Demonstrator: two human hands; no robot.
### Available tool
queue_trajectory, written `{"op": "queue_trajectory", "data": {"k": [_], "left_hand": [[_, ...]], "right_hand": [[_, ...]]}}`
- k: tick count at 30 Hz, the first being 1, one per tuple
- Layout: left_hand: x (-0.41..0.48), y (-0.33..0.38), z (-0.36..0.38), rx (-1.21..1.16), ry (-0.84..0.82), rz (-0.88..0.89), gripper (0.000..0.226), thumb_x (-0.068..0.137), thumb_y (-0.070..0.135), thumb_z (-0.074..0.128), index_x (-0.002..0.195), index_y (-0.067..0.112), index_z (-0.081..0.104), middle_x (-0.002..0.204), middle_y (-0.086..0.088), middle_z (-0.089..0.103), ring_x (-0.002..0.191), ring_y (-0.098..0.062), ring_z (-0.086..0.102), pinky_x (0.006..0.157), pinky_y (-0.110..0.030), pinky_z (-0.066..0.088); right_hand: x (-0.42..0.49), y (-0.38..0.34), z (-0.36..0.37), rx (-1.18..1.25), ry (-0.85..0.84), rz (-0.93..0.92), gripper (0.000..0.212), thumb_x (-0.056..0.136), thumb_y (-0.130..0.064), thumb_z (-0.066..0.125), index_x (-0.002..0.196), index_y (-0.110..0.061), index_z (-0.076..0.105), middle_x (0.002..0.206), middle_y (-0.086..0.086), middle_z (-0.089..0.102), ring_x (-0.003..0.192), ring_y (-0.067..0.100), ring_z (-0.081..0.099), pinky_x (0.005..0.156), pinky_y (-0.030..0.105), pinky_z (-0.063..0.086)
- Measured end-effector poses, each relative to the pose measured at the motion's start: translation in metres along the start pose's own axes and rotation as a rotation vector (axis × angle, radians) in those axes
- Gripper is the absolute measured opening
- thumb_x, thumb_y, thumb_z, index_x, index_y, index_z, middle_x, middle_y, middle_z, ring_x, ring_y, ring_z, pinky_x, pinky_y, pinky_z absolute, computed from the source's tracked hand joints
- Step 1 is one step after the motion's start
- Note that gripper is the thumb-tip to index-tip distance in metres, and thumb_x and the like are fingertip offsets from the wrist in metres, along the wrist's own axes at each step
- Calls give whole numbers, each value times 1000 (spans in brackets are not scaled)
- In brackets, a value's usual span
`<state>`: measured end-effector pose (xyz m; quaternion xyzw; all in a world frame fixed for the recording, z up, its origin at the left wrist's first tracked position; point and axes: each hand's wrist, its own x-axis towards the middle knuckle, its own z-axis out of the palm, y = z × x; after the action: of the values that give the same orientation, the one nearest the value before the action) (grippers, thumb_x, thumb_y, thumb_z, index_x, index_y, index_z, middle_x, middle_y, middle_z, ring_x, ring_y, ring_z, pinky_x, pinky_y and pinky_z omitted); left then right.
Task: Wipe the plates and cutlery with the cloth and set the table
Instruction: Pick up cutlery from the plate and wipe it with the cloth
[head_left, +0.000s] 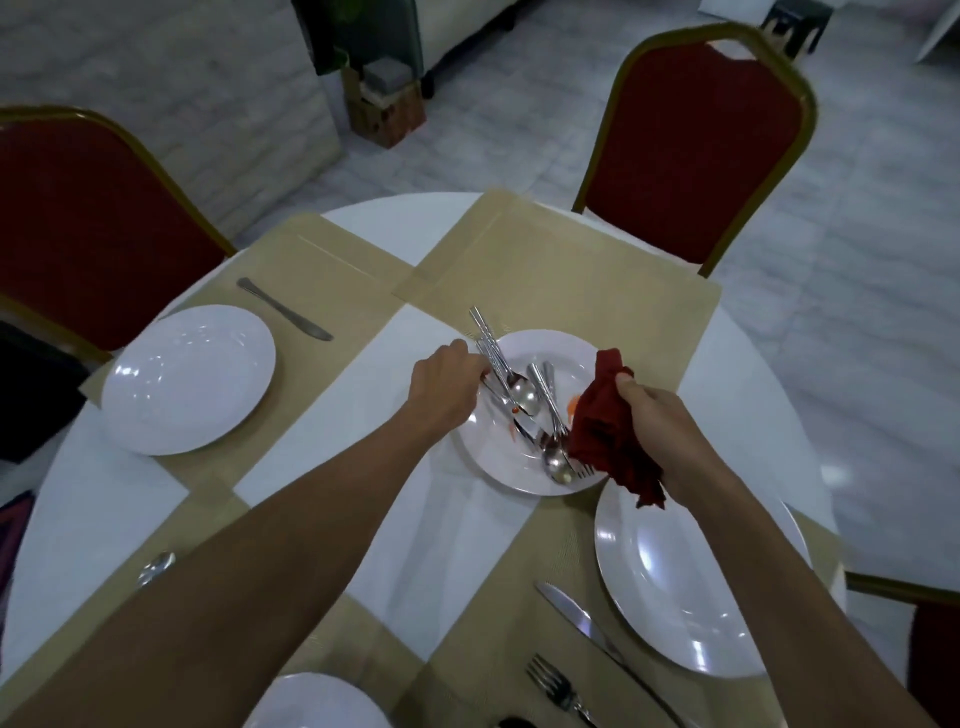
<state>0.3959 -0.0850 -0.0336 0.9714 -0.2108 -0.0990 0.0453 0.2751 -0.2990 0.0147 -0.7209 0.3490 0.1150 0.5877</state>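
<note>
near plate (317, 699) cut off, spoon (157, 565) partly hidden

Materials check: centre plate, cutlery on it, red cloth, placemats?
Centre plate: white, glossy with highlights; likely glazed ceramic, melamine possible.
Cutlery: bright mirror-like metal, probably polished stainless steel.
Red cloth: matte soft fabric, crumpling and draping from the right hand.
Placemats: beige, matte, fine woven texture; fibre or vinyl, unclear.

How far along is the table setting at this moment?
Looks done: the left plate with the left knife beside it, and the near-right plate with the right knife and fork. In hand: the right hand grips the red cloth; the left hand reaches into the cutlery pile. Left: that pile and its red-smeared plate.
</note>
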Motion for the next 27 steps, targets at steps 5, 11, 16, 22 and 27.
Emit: {"op": "queue_trajectory", "data": {"k": [5, 11, 16, 22, 27], "left_hand": [[1, 1, 2, 98, -5, 46, 21, 94, 5, 58, 109, 17, 67, 106, -7, 54, 99, -29, 56, 64, -35, 35], [-6, -4, 1, 170, -68, 90, 14, 93, 12, 65, 105, 18, 70, 109, -6, 51, 105, -27, 51, 65, -34, 35], [-10, -5, -1, 150, -117, 55, 18, 94, 17, 64, 111, 17, 71, 115, -8, 53, 113, -28, 50, 73, -34, 41], [10, 9, -3, -85, 29, -24, 23, 99, 20, 57, 120, 22, 68, 119, -8, 56, 116, -28, 52, 82, -39, 48], [37, 20, -3, -27, 51, -3, 35, 100, 19, 58, 134, 26, 60, 123, -10, 49, 118, -29, 50, 83, -39, 47]], "right_hand": [[-10, 13, -4, 43, -49, 19, 40, 106, -44, 47, 105, -12, 70, 89, 14, 77, 71, 28, 76, 57, 34, 57], [-22, 24, -2, 84, -71, 37, 45, 107, -48, 43, 102, -12, 70, 96, 20, 76, 78, 33, 73, 65, 36, 56], [-28, 27, -1, 43, -89, 45, 48, 107, -50, 40, 102, -12, 70, 101, 22, 74, 86, 38, 74, 68, 39, 56], [-26, 26, 5, 14, -105, 27, 49, 107, -51, 39, 102, -13, 69, 101, 20, 73, 91, 37, 72, 73, 39, 56], [-19, 23, 11, 32, -105, 2, 47, 108, -49, 39, 95, -14, 68, 95, 13, 71, 86, 29, 70, 75, 36, 54]]}}
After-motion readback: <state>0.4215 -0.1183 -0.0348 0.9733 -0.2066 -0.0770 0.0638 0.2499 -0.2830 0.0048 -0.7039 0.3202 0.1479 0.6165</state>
